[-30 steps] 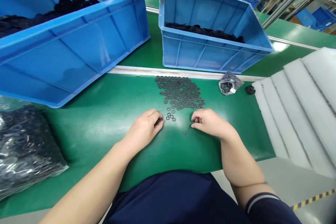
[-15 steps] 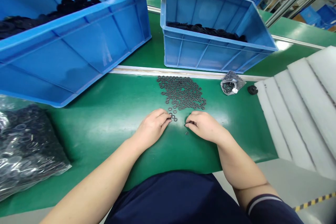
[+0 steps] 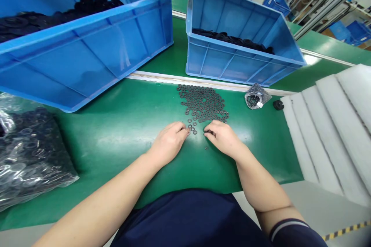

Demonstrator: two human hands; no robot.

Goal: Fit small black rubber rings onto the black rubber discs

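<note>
My left hand [image 3: 171, 142] rests on the green table, its fingertips pinched on a small ring beside a few loose dark rings [image 3: 194, 124]. To the right, my right hand [image 3: 222, 137] has its thumb and fingers curled together. Something dark shows at those fingertips, too small to make out. A single small ring [image 3: 206, 148] lies on the table just below my right hand. Beyond both hands spreads a flat cluster of small dark rings [image 3: 204, 102], mostly one layer deep.
Two blue crates [image 3: 139, 32] [image 3: 232, 61] with black round parts stand at the back. A clear bag of dark rings [image 3: 31, 158] lies at left. A small open bag [image 3: 255, 98], a black round part [image 3: 278, 105] and white foam sheets [image 3: 324, 131] are at right.
The view has shifted slightly, so the crates and the ring cluster sit a little farther right. Both hands stay nearly in place, with only slight finger movement.
</note>
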